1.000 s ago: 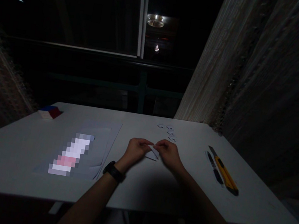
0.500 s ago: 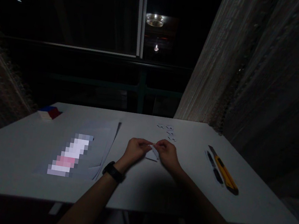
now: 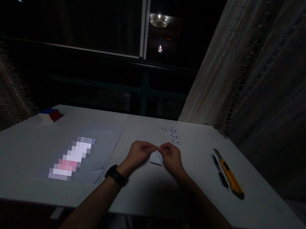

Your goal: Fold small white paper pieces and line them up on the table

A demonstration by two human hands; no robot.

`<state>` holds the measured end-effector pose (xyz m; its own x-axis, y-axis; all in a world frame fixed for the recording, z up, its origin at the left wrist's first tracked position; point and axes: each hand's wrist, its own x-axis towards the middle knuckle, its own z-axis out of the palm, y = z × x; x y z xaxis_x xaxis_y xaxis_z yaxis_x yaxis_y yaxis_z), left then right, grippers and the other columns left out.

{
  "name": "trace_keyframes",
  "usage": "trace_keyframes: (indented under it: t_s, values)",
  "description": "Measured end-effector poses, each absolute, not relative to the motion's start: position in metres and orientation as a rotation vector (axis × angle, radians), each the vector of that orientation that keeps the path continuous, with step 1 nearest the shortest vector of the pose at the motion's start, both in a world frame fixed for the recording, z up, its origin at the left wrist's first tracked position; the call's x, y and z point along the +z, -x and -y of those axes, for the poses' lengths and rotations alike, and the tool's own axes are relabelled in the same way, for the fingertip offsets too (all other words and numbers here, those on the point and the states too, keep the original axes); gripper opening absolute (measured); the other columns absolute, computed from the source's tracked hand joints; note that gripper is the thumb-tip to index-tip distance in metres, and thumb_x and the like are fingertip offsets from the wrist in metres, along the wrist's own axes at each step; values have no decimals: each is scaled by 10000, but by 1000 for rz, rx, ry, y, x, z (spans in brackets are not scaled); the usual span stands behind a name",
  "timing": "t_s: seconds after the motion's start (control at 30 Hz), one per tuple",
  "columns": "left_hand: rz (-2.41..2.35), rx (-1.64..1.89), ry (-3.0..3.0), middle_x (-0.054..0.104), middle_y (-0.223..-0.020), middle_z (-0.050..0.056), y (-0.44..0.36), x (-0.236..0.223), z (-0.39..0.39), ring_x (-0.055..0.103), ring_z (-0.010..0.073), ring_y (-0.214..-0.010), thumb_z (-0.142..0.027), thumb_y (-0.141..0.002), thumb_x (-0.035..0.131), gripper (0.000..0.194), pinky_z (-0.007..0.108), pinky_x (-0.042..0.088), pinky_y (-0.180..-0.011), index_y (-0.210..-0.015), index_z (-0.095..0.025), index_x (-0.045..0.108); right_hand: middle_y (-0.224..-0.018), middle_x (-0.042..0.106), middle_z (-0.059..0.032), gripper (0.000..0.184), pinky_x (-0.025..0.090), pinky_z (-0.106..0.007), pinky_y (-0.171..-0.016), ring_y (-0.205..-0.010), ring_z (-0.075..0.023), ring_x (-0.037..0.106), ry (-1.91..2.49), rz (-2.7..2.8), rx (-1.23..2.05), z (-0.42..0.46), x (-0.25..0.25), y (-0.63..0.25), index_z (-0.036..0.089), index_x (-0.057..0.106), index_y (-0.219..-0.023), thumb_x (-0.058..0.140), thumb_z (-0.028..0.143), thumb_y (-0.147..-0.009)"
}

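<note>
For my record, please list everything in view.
Table: one, white, centre
Block: one, blue, red, white, table's far left
Paper sheets: several, white, table left, partly pixelated
Small pieces: about four, pale, beyond hands
Cutter: one, yellow and black, table right
Slim tool: one, black, beside cutter
Curtains: two, pale, both sides
Window frame: one, pale, upper left
Lights: several, whitish, upper left and centre
Railing: one, dark green, beyond table
Small paper: one, white, at fingertips
Watch: one, black, left wrist
Left hand, right hand: two, bare, pinching small paper
Forearms: two, bare, lower centre
</note>
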<state>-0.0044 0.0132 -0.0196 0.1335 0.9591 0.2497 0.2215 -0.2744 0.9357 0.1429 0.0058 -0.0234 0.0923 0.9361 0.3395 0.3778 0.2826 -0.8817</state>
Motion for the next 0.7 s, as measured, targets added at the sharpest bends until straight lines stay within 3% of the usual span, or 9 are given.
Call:
trace_keyframes:
  t_s: [0.33,0.7]
  values:
    - [-1184,1302,-1771,696,-782,68,0,-17,-6,630,177,-736,-293,-700,596,185,274,467,-694,-792,-168,697,-527,563,1,176,376,-239,-499,-510,-131,501,1262,1375,720,-8,-24,-144,155,583,-616,614,328,-616]
    - [-1253,1277,-1669,678,-644,68,5,-18,-11,617,176,-619,-317,-640,639,211,260,458,-578,-724,-130,690,-584,587,-1,181,412,-240,-532,-549,-126,531,1124,1406,855,-8,-23,-144,155,593,-649,645,321,-599]
